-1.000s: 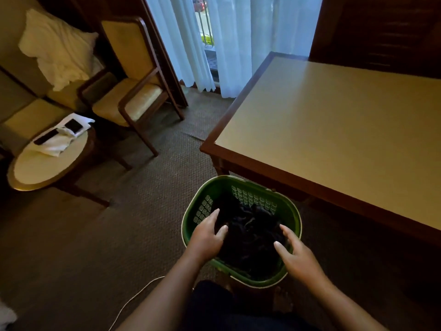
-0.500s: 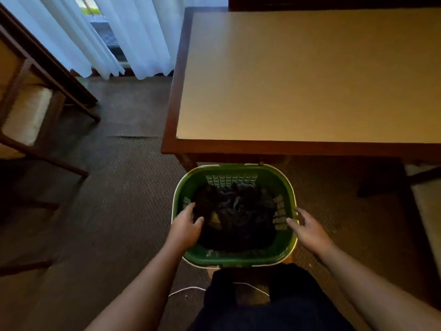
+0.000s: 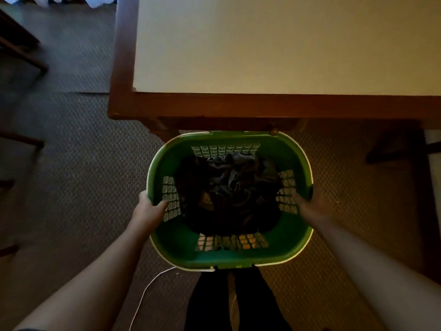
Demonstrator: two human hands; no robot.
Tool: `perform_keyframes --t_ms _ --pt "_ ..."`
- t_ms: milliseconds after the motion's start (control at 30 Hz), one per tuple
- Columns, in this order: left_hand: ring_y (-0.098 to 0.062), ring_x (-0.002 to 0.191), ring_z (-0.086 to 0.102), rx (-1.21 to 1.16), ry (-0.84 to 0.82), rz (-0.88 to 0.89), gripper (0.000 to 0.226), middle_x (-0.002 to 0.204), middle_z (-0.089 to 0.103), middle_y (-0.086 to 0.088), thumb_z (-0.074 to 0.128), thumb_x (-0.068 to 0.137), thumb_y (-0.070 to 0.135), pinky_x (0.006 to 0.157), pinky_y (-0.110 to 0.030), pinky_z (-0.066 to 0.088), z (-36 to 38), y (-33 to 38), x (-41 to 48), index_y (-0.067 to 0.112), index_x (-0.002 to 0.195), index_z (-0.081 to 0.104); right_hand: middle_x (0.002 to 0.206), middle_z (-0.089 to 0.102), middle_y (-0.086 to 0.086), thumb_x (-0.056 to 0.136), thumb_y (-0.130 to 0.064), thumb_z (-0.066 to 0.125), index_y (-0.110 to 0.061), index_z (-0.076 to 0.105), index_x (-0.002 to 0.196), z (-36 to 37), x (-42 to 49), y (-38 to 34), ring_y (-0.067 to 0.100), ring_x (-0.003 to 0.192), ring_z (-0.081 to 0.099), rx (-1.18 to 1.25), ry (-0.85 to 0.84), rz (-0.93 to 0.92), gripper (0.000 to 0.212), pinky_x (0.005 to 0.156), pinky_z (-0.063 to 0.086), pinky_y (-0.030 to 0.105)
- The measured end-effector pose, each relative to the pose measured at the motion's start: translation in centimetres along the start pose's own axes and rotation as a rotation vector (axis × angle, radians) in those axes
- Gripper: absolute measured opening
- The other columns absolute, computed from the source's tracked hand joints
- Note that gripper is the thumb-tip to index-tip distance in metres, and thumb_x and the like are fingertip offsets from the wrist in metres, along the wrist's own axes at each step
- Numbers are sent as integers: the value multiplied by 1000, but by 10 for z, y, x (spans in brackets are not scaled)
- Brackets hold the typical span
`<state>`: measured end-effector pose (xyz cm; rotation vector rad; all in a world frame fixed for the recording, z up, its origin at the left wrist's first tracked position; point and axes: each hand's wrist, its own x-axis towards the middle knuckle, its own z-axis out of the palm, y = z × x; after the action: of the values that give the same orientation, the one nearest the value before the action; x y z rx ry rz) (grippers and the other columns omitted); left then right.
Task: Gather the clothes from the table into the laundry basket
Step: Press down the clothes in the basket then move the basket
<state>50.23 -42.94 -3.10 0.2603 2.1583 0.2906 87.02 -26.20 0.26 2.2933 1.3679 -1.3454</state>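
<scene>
Dark patterned carpet (image 3: 71, 187) covers the floor in front of the table (image 3: 274, 44). On the carpet just below the table edge is the green basket (image 3: 229, 258), with dark clothes (image 3: 229, 192) piled inside. The left hand (image 3: 149, 211) grips the left rim, thumb curled inside. The right hand (image 3: 312, 204) holds the right rim, fingers wrapped around it. A white cable (image 3: 145, 292) lies near the legs.
</scene>
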Motion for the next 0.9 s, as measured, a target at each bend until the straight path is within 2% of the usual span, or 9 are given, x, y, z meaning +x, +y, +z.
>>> perform_keyframes --t_ms 133,200,333,500,600,667,767,900 --pt "-31 89 69 9 39 38 35 104 65 -14 60 90 34 79 -53 62 2 -9 23 24 120 43 114 61 14 97 -32 62 -11 48 134 10 20 -2 31 90 59 25 79 74 44 80 49 37" --pt "-31 89 70 4 -12 4 37 105 67 -14 63 88 32 77 -53 63 -4 -11 21 22 120 46 116 66 18 95 -27 64 -6 58 129 5 20 -3 34 92 64 11 80 111 40 82 54 40" --pt "-33 95 70 -119 -64 -43 35 107 66 -16 67 91 11 83 -55 61 -22 -9 -27 16 122 51 115 69 21 91 -32 69 -7 64 123 -17 -7 5 36 95 69 -34 58 143 41 85 58 42" --pt "-39 91 71 -249 -31 -67 27 101 70 -19 67 87 10 78 -58 62 -54 -29 -112 17 112 61 99 72 17 90 -46 66 -7 67 106 -51 -59 29 36 88 72 67 -40 178 42 83 60 52" --pt "-40 84 71 -236 50 -72 22 94 72 -21 65 80 13 75 -59 61 -67 -36 -152 15 102 63 97 74 21 92 -36 67 -4 68 105 -68 -86 36 39 89 73 190 -129 176 35 87 58 57" --pt "-35 84 72 -225 45 -84 18 94 72 -17 64 85 18 77 -54 62 -72 -43 -176 16 103 60 98 73 23 95 -28 64 -2 66 107 -77 -102 29 40 90 72 148 -167 124 29 88 58 55" --pt "-31 85 73 -170 30 -101 29 94 73 -13 64 79 28 81 -50 62 -78 -65 -187 15 104 62 98 72 21 94 -25 64 -3 66 111 -79 -111 5 38 88 72 66 -164 30 28 84 59 50" --pt "-30 81 77 -214 -12 -146 47 92 77 -14 67 64 30 77 -50 64 -82 -125 -159 12 108 68 102 72 18 96 -29 61 -7 64 115 -74 -116 -14 35 88 73 -89 -229 -69 29 86 60 52"
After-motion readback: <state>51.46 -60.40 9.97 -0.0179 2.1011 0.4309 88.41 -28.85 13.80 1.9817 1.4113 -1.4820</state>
